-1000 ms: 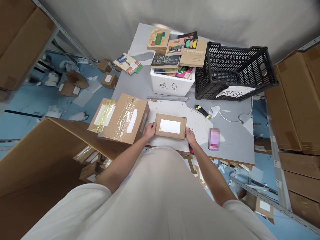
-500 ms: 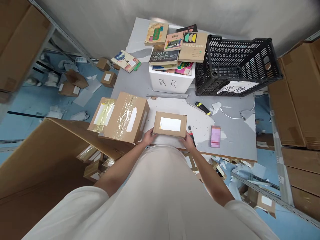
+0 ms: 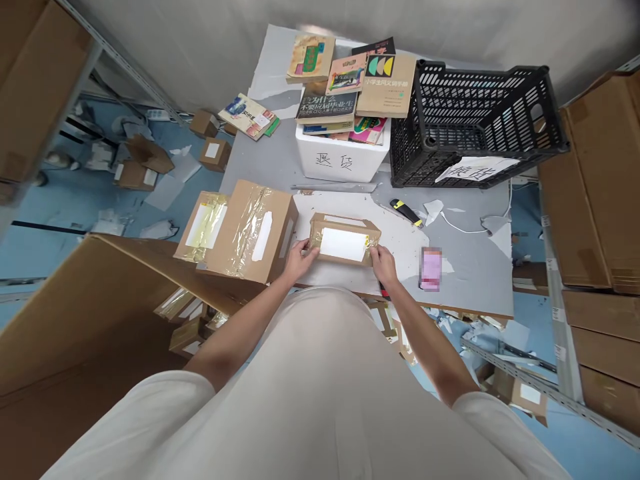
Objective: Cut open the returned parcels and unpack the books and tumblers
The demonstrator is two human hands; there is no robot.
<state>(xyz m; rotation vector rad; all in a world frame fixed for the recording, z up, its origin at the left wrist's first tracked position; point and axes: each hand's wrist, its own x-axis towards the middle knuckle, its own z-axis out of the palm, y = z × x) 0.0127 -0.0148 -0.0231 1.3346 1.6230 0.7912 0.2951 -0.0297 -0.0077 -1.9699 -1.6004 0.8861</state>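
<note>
One box [image 3: 345, 245] is gripped at both ends over the table [image 3: 480, 280] by left hand [image 3: 301, 259] and right hand [image 3: 384, 265]; a carton [image 3: 247, 230] stands leftward; the right wrist [image 3: 393, 283] mostly hides a red object [image 3: 384, 291], perhaps a knife.

- Left: the carton [image 3: 253, 230] stands just beside the left hand [image 3: 301, 259] and blocks a sideways pass.
- Ahead: a low lane runs between the box [image 3: 344, 241] and the bin [image 3: 340, 159], with only a thin strip [image 3: 334, 187] lying across it.
- Back: bin and crate [image 3: 480, 127] form a barrier; books [image 3: 386, 87] jut over the bin's rim.
- Right: a gap separates the right hand [image 3: 384, 265] from the phone [image 3: 431, 269]; the knife [image 3: 406, 212] and cable [image 3: 465, 229] lie low on the tabletop [image 3: 470, 290].
</note>
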